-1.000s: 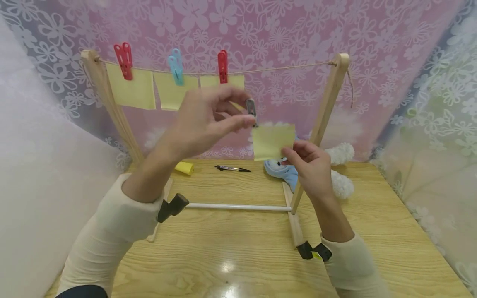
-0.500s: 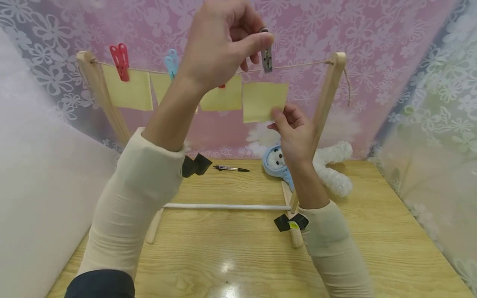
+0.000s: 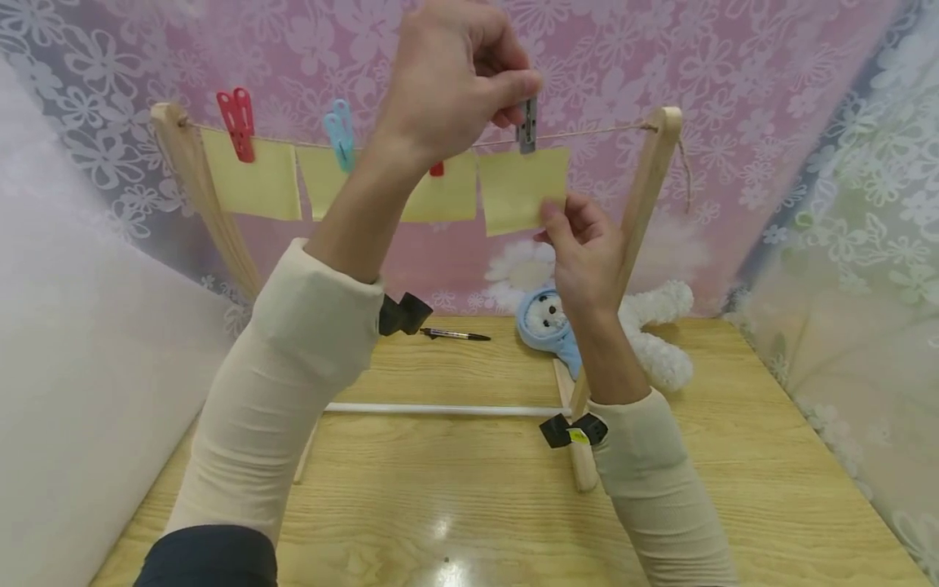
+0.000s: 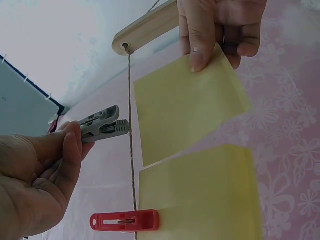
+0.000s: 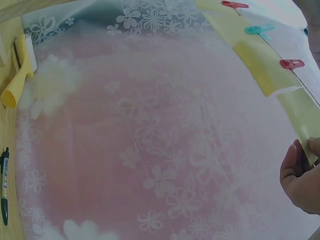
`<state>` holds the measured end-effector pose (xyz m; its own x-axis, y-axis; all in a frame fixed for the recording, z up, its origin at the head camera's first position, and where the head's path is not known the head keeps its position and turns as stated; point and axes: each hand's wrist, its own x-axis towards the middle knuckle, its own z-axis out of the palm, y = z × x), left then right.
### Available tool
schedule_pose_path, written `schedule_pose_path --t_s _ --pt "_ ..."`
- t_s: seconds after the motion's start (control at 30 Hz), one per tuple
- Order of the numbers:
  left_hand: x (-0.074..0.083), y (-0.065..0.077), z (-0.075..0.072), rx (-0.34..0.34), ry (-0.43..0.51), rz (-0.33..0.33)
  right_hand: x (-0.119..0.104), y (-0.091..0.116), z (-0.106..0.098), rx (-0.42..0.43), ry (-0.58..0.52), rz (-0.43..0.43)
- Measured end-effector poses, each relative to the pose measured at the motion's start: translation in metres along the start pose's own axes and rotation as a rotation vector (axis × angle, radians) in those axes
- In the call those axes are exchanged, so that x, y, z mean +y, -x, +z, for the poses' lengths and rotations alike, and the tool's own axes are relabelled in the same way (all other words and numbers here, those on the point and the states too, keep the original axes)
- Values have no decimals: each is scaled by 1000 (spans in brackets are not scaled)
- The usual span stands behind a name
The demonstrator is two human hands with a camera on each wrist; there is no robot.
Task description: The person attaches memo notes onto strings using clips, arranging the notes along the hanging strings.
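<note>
My left hand [image 3: 451,86] is raised over the string [image 3: 597,131], pinching a grey clothespin [image 4: 105,125] by its handles. The clothespin's tips are parted and right at the string in the left wrist view. Below it, my right hand [image 3: 589,265] pinches a yellow sticky note [image 3: 522,191] near its lower right corner, thumb in front. That note's top edge lies just under the string, beside a hung note [image 4: 200,192] held by a red clothespin [image 4: 125,220]. Farther left hang two more notes, under a light blue clothespin [image 3: 341,134] and another red clothespin [image 3: 236,125].
Wooden posts [image 3: 645,179] carry the string at both ends, joined low down by a white rod [image 3: 447,409]. On the table [image 3: 440,497] lie a pen [image 3: 456,334] and a white plush toy [image 3: 544,318] in a blue hood. A yellow roll [image 5: 17,87] shows in the right wrist view.
Both hands have risen toward the string, the right bringing the sticky note up beside the hung ones. The left has swung up and right, then lowered the grey clothespin slightly onto the string's level.
</note>
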<state>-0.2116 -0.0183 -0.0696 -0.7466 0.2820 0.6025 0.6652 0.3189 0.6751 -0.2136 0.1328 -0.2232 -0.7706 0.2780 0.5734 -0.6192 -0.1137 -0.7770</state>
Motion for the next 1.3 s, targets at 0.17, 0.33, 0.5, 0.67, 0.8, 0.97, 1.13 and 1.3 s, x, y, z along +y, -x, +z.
schedule_pose_path --t_s 0.17,0.33,0.5,0.67,0.8,0.97,1.13,1.3 --pt "-3 -2 3 5 -36 23 1 0 -2 5 -10 2" --pt "-2 1 6 -20 -60 -10 1 0 -3 12 -29 13" --pt "0 6 9 -63 -118 -32 -1 0 -3 -1 -49 12" --pt "-3 7 11 -93 -149 -35 -2 1 -2 -14 -65 -4" --pt "-5 7 12 -96 -137 -49 -1 2 -2 -16 -61 -8" --pt "-5 6 13 -112 -119 -72 -1 4 -2 -26 -54 -12" --pt "-5 6 13 -136 -144 -87 -1 6 -3 -26 -41 -12" --pt "-7 6 13 -156 -185 -62 -1 6 -3 -31 -29 -10"
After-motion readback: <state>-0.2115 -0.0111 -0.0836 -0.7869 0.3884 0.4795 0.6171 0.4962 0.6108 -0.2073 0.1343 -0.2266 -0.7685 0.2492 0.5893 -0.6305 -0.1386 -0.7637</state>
